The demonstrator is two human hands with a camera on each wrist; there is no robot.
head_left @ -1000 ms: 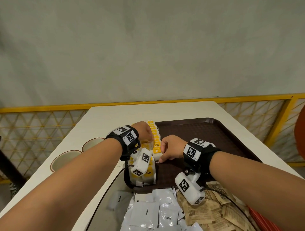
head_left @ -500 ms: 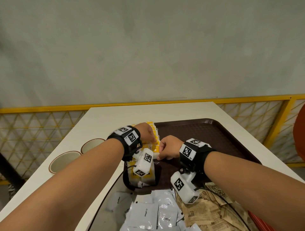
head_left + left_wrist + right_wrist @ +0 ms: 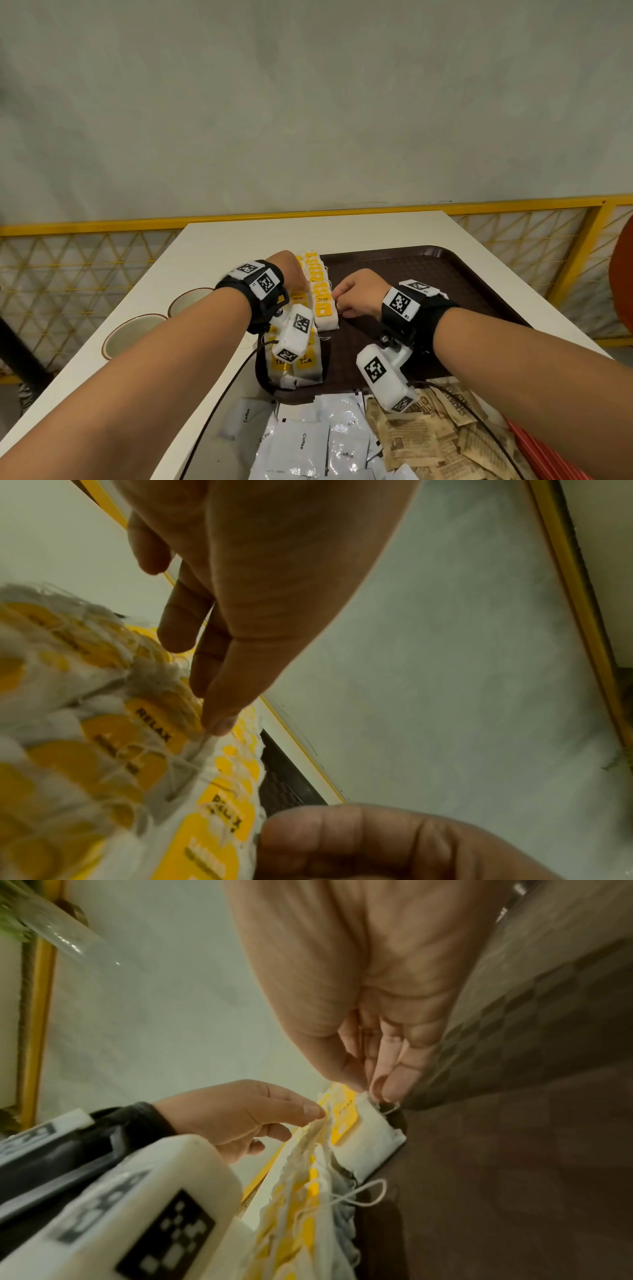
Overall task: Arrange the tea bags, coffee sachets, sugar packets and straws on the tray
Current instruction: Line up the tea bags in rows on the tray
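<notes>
Two rows of white tea bags with yellow tags (image 3: 319, 291) lie along the left side of the brown tray (image 3: 428, 274). My left hand (image 3: 294, 277) reaches down over the left row, its straight fingertips (image 3: 219, 723) touching a bag's top edge. My right hand (image 3: 337, 301) pinches the edge of a tea bag (image 3: 366, 1131) in the right row between thumb and forefinger (image 3: 375, 1093). White coffee sachets (image 3: 308, 445) and brown sugar packets (image 3: 428, 442) lie heaped near me. A red item (image 3: 544, 455), perhaps straws, shows at the bottom right.
Two empty cups (image 3: 137, 332) (image 3: 191, 298) stand on the white table (image 3: 239, 236) left of the tray. The tray's middle and right side are bare. A yellow railing (image 3: 308, 216) runs behind the table, with a plain wall beyond.
My right hand has moved a little farther up the right row of tea bags. My left hand has stayed almost where it was.
</notes>
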